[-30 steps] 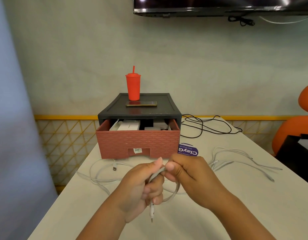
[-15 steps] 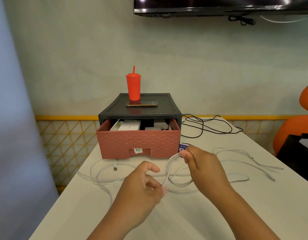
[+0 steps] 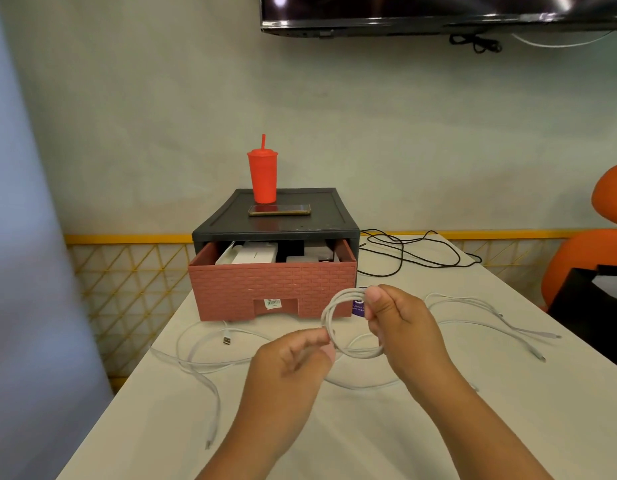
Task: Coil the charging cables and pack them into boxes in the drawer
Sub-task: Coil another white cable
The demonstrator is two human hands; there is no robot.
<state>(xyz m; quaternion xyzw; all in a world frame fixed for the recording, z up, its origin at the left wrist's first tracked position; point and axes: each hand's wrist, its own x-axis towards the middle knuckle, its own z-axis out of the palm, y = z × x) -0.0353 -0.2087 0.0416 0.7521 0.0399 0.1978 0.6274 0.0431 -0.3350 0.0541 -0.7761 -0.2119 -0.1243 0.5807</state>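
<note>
Before the drawer (image 3: 272, 289) | I am watching right hand (image 3: 400, 327) pinching the cable coil (image 3: 327, 315), left hand (image 3: 293, 362) pinching its side | coiling, I judge; next needing tail wound in.

Reds, white and black on an off-white desk (image 3: 438, 427).

Dusty brick-red with a moulded brick pattern across the drawer (image 3: 272, 289) front, a small white barcode sticker at its notch; matt black on the cabinet (image 3: 321, 220) above. Bright orange-red for cup (image 3: 262, 176) and straw alike; dark glass with a gold-toned edge on the phone (image 3: 280, 209). White and grey boxes (image 3: 255, 256) inside the drawer. White for the coil (image 3: 332, 299) and the loose cables (image 3: 216, 403); black for the cord (image 3: 402, 258) behind. Purple with white lettering on the label (image 3: 358, 308). Yellow rail (image 3: 127, 238) over a yellow diamond lattice. Orange chair (image 3: 584, 265), glossy black screen (image 3: 438, 12), pale grey-green wall (image 3: 438, 133).
</note>
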